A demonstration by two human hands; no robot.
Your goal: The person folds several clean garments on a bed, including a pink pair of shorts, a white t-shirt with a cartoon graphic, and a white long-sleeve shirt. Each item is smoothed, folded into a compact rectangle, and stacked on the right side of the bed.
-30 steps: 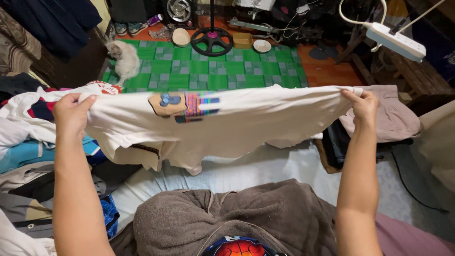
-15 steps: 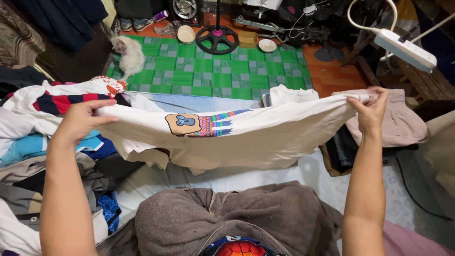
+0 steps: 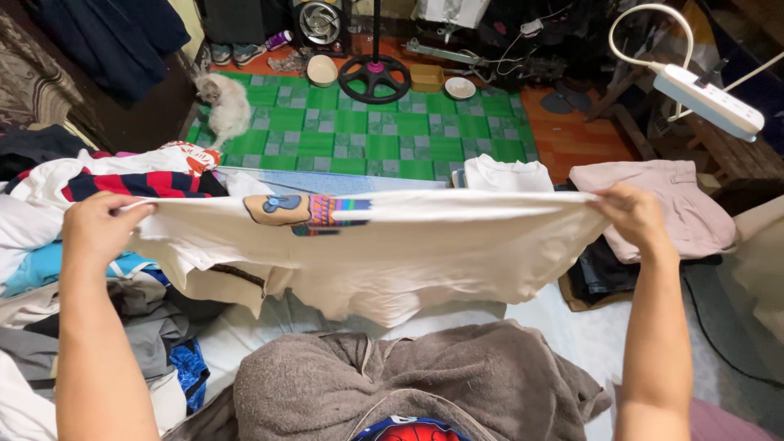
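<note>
A white T-shirt (image 3: pixel 425 245) with a small colourful cartoon print is stretched out flat in the air in front of me. My left hand (image 3: pixel 100 227) grips its left edge, and my right hand (image 3: pixel 633 215) grips its right edge. The shirt's lower part hangs loosely down toward a brown-grey towel (image 3: pixel 425 384) that lies on my lap. Both arms reach forward from the bottom of the view.
A heap of mixed clothes (image 3: pixel 73 269) lies at the left. Folded pinkish and white garments (image 3: pixel 678 204) sit at the right, over dark ones. Beyond is a green checkered mat (image 3: pixel 367 122) with a small light-furred animal (image 3: pixel 227 102), bowls and a fan base. A white power strip (image 3: pixel 709 102) hangs upper right.
Both hands have shifted the shirt: it dipped half a second ago and is now pulled taut and level again, with the print turned more edge-on. The view has tilted slightly down.
</note>
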